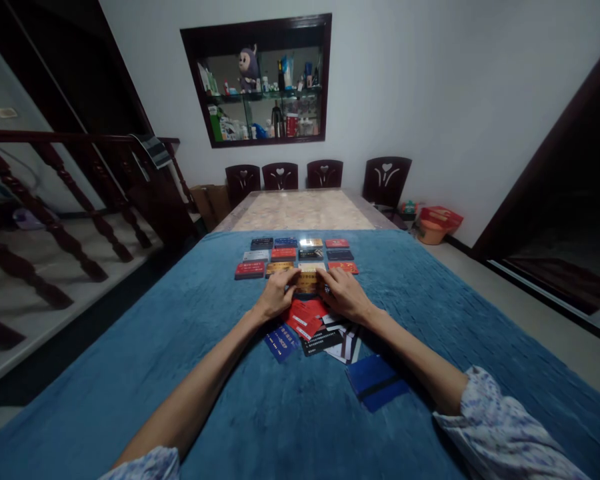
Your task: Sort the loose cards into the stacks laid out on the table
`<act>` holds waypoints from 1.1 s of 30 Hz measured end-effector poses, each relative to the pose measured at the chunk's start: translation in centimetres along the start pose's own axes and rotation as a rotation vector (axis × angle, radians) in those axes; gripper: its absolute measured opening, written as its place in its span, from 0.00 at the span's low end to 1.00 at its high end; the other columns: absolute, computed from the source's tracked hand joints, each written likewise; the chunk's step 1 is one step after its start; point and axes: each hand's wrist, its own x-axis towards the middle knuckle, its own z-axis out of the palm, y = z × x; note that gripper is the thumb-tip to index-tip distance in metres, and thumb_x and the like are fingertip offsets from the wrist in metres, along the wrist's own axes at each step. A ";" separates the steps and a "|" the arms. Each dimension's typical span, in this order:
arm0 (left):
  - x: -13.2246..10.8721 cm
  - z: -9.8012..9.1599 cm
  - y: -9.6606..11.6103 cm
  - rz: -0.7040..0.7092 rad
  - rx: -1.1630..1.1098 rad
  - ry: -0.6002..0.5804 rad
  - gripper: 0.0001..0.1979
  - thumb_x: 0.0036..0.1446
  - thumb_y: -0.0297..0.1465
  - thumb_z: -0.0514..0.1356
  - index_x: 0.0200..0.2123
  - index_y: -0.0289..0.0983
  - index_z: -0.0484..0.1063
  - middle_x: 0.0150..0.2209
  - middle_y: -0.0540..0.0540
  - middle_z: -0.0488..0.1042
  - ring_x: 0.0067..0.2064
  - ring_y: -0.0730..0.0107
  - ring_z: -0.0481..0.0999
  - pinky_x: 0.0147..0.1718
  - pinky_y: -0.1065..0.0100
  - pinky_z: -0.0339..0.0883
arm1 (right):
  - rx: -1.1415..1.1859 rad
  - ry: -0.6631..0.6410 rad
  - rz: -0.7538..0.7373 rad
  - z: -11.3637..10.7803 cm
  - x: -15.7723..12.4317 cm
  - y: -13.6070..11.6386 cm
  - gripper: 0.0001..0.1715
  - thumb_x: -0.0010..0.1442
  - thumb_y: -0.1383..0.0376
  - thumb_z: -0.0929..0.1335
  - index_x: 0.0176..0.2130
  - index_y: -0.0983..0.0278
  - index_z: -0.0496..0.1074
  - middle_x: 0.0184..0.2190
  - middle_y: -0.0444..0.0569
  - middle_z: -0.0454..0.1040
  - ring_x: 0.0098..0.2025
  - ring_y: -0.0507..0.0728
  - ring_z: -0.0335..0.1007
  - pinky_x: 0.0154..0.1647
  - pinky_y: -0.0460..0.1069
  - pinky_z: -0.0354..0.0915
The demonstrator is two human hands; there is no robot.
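A gold card [307,283] is held between both hands, gripped at its two side edges. My left hand [277,294] has its fingers closed on the left edge, and my right hand [346,293] pinches the right edge. Just beyond the fingers, rows of card stacks lie on the blue cloth, among them a red stack [250,269], a silver stack [256,256] and a dark blue stack [340,255]. Below my hands are loose red cards [306,318], a blue card [281,343], a black card [322,341] and several white striped cards overlapping.
A dark blue flat item with a black band [379,382] lies beside my right forearm. The blue cloth [190,320] covers the near part of the table [305,208]. Chairs [387,181] stand at its far end; a wooden railing [65,167] runs along the left.
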 end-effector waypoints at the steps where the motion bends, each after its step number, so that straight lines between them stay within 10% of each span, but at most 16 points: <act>1: 0.0 -0.1 0.0 0.007 0.001 -0.015 0.24 0.57 0.22 0.59 0.58 0.35 0.68 0.51 0.38 0.75 0.52 0.58 0.73 0.54 0.54 0.68 | -0.004 -0.001 -0.004 0.0 0.0 0.1 0.28 0.65 0.65 0.63 0.63 0.68 0.62 0.46 0.61 0.72 0.47 0.64 0.64 0.45 0.55 0.61; 15: 0.2 -2.2 1.1 0.019 0.198 -0.192 0.31 0.53 0.29 0.63 0.61 0.35 0.65 0.53 0.37 0.70 0.55 0.51 0.65 0.58 0.48 0.59 | 0.093 0.075 -0.106 -0.2 0.5 1.0 0.28 0.61 0.63 0.67 0.60 0.64 0.66 0.51 0.60 0.68 0.50 0.65 0.61 0.50 0.59 0.65; 33: 0.3 -5.2 0.2 -0.108 0.311 -0.262 0.27 0.54 0.28 0.62 0.59 0.39 0.68 0.57 0.40 0.70 0.57 0.49 0.61 0.57 0.45 0.55 | 0.086 -0.242 -0.118 -1.7 5.1 -0.5 0.25 0.62 0.55 0.68 0.55 0.64 0.69 0.50 0.58 0.67 0.52 0.63 0.60 0.48 0.56 0.62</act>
